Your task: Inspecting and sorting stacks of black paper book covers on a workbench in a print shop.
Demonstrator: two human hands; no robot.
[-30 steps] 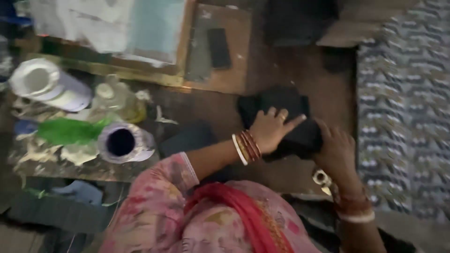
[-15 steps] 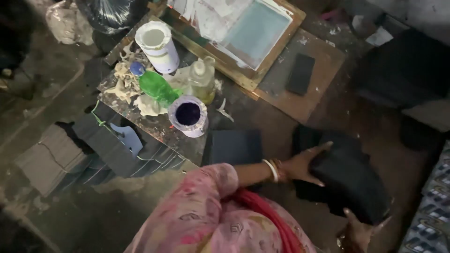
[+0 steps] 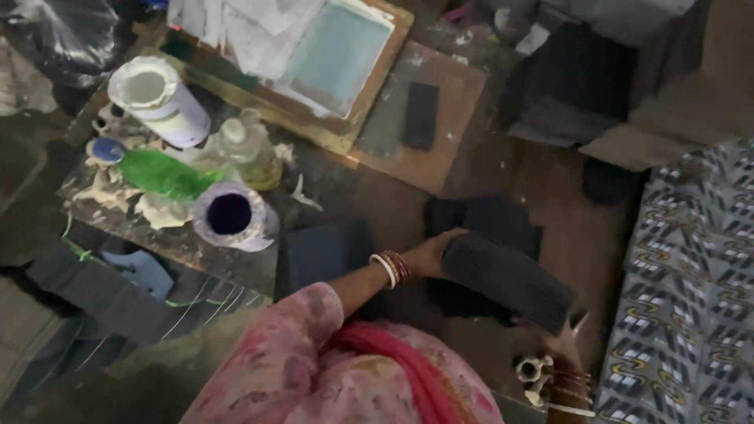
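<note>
Hands, left point(image 3: 430, 255) and right point(image 3: 567, 341), clasp a black stack's point(image 3: 506, 281) ends, lifted just right of the dark slab point(image 3: 326, 255); more black pieces point(image 3: 487, 220) lie beneath it, unlifted.

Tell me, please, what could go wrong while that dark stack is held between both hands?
The dark stack is gripped only at its ends by the left hand and right hand, so middle sheets might slip out. The open purple tub near the left arm could get knocked over.
</note>
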